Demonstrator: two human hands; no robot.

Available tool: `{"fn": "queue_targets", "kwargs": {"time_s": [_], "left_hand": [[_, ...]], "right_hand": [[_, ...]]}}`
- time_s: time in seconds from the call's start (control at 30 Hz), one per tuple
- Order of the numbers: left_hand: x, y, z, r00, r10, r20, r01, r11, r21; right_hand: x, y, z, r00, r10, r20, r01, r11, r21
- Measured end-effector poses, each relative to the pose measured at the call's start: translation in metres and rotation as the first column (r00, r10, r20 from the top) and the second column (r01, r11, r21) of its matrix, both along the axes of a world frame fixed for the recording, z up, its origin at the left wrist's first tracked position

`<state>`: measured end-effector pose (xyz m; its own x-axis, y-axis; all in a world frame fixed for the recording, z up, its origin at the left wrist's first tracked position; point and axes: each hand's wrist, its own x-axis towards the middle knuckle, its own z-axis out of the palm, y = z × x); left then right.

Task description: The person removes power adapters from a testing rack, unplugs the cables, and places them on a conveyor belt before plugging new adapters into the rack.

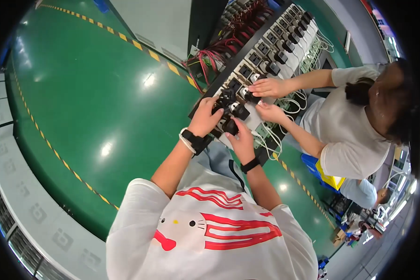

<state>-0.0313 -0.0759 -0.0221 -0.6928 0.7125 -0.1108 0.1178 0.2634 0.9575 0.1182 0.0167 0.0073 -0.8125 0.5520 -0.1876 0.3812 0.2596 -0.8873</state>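
Head view: both hands, left (205,116) and right (240,135), grip black adapters (230,126) on the rack (266,51), a co-worker's hands (270,87) crowding alongside.

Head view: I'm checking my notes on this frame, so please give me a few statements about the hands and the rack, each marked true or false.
1. The left hand rests on a black adapter on the test rack. True.
2. The right hand is at a black adapter. True.
3. The floor is red. False: it is green.
4. Nobody else touches the rack. False: a co-worker's hands are on it.
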Motion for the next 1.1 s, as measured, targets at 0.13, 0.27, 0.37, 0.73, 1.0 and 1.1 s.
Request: {"fn": "queue_targets", "kwargs": {"time_s": [0.13,0.27,0.37,0.73,1.0,1.1], "left_hand": [[0.004,-0.016,-0.017,0.981,0.015,0.191,-0.033,0.995,0.094],[0.003,-0.025,-0.026,0.953,0.003,0.302,-0.036,0.994,0.102],[-0.005,-0.021,-0.013,0.951,-0.023,0.307,0.008,0.999,0.05],[-0.002,-0.02,-0.013,0.949,0.13,0.288,-0.147,0.988,0.036],[0.032,-0.027,0.023,0.974,-0.012,0.228,0.035,0.995,-0.096],[0.045,-0.024,0.024,0.965,0.001,0.263,0.03,0.993,-0.112]], "right_hand": [[0.001,0.0,0.0,0.997,0.001,0.083,-0.015,0.985,0.17],[-0.003,0.006,0.013,0.983,0.128,0.131,-0.153,0.967,0.205],[-0.011,-0.008,0.022,0.981,0.075,0.177,-0.125,0.949,0.291],[0.013,-0.018,0.019,0.996,-0.012,0.088,-0.034,0.859,0.51],[0.143,0.006,-0.007,0.712,-0.584,0.39,0.644,0.322,-0.694],[0.149,0.019,-0.007,0.538,-0.818,0.204,0.396,0.031,-0.918]]}}
